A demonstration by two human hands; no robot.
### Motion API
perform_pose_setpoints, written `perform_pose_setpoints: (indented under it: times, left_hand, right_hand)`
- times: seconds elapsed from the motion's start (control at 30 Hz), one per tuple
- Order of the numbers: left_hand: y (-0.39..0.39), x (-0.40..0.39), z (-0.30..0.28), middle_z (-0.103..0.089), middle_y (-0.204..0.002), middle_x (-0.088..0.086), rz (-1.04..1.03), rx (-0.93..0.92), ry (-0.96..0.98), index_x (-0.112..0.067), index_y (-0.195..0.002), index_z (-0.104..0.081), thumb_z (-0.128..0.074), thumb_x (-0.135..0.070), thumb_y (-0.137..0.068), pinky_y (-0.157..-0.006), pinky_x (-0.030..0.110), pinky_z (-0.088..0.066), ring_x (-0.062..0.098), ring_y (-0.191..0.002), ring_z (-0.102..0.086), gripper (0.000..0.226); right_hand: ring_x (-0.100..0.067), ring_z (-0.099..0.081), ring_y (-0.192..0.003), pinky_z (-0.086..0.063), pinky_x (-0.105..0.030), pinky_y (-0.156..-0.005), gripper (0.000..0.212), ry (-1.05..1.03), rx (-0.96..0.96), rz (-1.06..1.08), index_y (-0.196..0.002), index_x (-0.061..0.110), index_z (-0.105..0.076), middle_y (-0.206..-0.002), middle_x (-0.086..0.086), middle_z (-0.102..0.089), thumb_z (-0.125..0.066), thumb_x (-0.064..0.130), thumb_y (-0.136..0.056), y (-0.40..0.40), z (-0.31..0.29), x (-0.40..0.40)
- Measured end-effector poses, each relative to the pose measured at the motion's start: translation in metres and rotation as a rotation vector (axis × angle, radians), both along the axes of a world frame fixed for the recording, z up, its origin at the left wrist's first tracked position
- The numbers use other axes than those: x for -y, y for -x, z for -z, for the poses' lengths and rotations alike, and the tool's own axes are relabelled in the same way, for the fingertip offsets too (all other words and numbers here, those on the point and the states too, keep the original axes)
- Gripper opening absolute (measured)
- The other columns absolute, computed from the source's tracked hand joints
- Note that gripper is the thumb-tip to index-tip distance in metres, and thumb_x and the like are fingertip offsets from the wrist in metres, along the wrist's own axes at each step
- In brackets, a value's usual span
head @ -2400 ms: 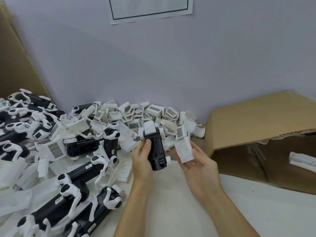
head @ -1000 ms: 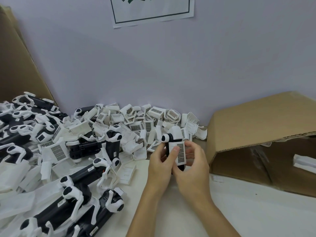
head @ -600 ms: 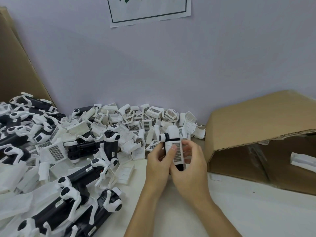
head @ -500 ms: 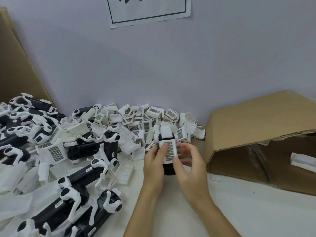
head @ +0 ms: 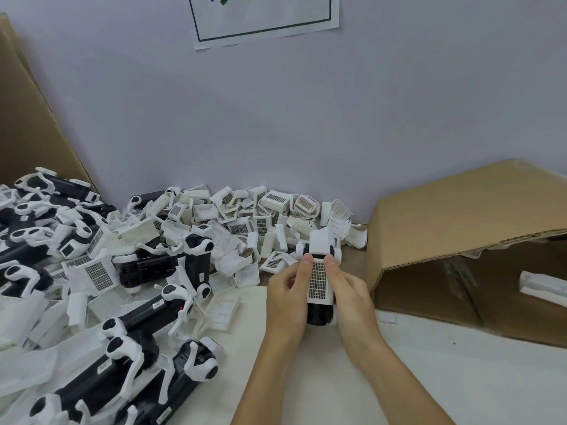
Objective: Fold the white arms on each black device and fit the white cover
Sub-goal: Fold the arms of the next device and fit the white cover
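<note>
White cover (head: 319, 279), gridded on top, lies over a black device (head: 318, 314) held at centre frame, just above the white table (head: 429, 378). Both thumbs press its upper end; the left hand (head: 287, 297) and right hand (head: 349, 294) curl around the device's sides, gripping it. Left of the hands sprawls a pile of black devices with white arms (head: 101, 317), with loose white covers (head: 245, 216) heaped against the wall. At right stands an open cardboard box (head: 460, 216).

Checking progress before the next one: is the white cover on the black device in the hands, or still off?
On. The white cover lies over the black device, both thumbs pressing its top edge; whether it is fully clicked in, cannot tell.
</note>
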State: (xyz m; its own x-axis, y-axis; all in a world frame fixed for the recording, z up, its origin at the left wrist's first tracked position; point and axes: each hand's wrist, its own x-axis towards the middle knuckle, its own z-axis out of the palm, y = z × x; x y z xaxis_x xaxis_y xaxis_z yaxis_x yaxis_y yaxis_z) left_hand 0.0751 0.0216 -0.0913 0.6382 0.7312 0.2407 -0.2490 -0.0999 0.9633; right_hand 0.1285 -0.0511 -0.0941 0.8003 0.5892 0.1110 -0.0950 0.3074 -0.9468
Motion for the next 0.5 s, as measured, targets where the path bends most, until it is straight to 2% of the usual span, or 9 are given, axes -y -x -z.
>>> perform_pose_setpoints:
  times: [0.1,0.17,0.23,0.3,0.37,0.43,0.5]
  left_hand:
    - [-0.0012,0.0039,-0.0014,-0.073,-0.069,-0.001,-0.025,0.003,-0.005,-0.026,-0.071,-0.079,-0.056,-0.028,-0.1,-0.056,0.015,-0.048,0.006,-0.064,-0.068,0.037]
    - [-0.0011,0.0047,-0.0026,-0.073,-0.068,-0.002,-0.018,0.001,-0.005,-0.028,-0.069,-0.079,-0.055,-0.027,-0.101,-0.056,0.014,-0.047,0.005,-0.063,-0.067,0.04]
    - [-0.0003,0.0048,-0.0034,-0.073,-0.068,-0.001,-0.011,-0.015,-0.003,-0.028,-0.068,-0.078,-0.054,-0.029,-0.101,-0.056,0.016,-0.047,0.006,-0.063,-0.067,0.041]
    - [-0.0002,0.0042,-0.0028,-0.073,-0.068,-0.001,-0.007,-0.019,0.002,-0.027,-0.067,-0.078,-0.054,-0.031,-0.101,-0.058,0.018,-0.048,0.008,-0.064,-0.066,0.042]
    - [0.0002,0.0039,-0.0024,-0.073,-0.068,-0.001,0.001,-0.014,0.007,-0.026,-0.067,-0.078,-0.053,-0.033,-0.1,-0.057,0.018,-0.048,0.008,-0.063,-0.066,0.042]
    - [-0.0004,0.0033,-0.0019,-0.074,-0.069,0.0,0.009,-0.005,0.01,-0.026,-0.069,-0.078,-0.053,-0.034,-0.101,-0.058,0.018,-0.048,0.008,-0.065,-0.067,0.041]
    - [-0.0014,0.0031,-0.0023,-0.074,-0.071,0.0,0.02,0.003,0.019,-0.026,-0.071,-0.079,-0.054,-0.035,-0.1,-0.058,0.018,-0.049,0.008,-0.067,-0.068,0.039]
  right_hand:
    - [-0.013,-0.075,-0.091,-0.057,-0.03,-0.079,0.032,0.013,0.031,0.024,-0.091,0.036,-0.08,-0.091,0.003,-0.078,-0.057,0.057,-0.083,0.0011,-0.0008,-0.0008]
    - [-0.012,-0.075,-0.088,-0.058,-0.027,-0.076,0.026,0.0,0.017,0.037,-0.087,0.038,-0.08,-0.089,0.004,-0.078,-0.06,0.054,-0.085,0.001,-0.0014,-0.0009]
    - [-0.016,-0.076,-0.084,-0.058,-0.032,-0.074,0.022,0.013,-0.037,0.051,-0.083,0.034,-0.081,-0.085,-0.001,-0.078,-0.064,0.046,-0.089,-0.0009,-0.0023,-0.0009]
    - [-0.022,-0.076,-0.084,-0.06,-0.043,-0.081,0.023,0.04,-0.076,0.056,-0.082,0.025,-0.082,-0.084,-0.007,-0.078,-0.067,0.04,-0.091,-0.0037,-0.002,-0.0006]
    - [-0.025,-0.076,-0.083,-0.06,-0.047,-0.084,0.025,0.05,-0.086,0.056,-0.081,0.02,-0.082,-0.084,-0.009,-0.078,-0.068,0.039,-0.09,-0.0056,-0.0011,-0.0011]
    - [-0.022,-0.076,-0.083,-0.061,-0.042,-0.079,0.025,0.038,-0.086,0.048,-0.082,0.023,-0.082,-0.085,-0.007,-0.078,-0.067,0.042,-0.089,-0.005,-0.0002,-0.0022]
    - [-0.019,-0.076,-0.083,-0.061,-0.033,-0.068,0.026,0.016,-0.082,0.035,-0.085,0.028,-0.082,-0.086,-0.005,-0.078,-0.064,0.047,-0.09,-0.0024,0.0009,-0.003]
